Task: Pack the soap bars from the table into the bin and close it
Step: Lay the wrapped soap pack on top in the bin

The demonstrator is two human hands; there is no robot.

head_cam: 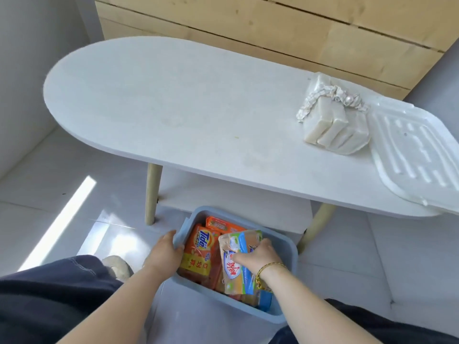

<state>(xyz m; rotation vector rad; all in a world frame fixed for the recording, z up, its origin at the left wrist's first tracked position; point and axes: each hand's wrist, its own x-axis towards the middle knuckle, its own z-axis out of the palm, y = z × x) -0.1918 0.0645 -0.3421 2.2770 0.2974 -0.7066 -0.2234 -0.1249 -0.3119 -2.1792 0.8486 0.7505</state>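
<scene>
Soap pack (239,266): right hand (258,256) curled round it, seating into bin (290,247); left hand (164,254) clasps rim to steady. White bars (332,125): tabletop (173,108) right end.

Sunlit tiled floor (37,189), wooden wall (273,28)

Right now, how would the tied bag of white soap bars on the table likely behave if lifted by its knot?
The bag of white soap bars probably feels heavy for its size: several solid blocks show through. Its thin film, bunched at the knot, likely sags and lets bars shift. Flat-sided bars should not roll.
</scene>
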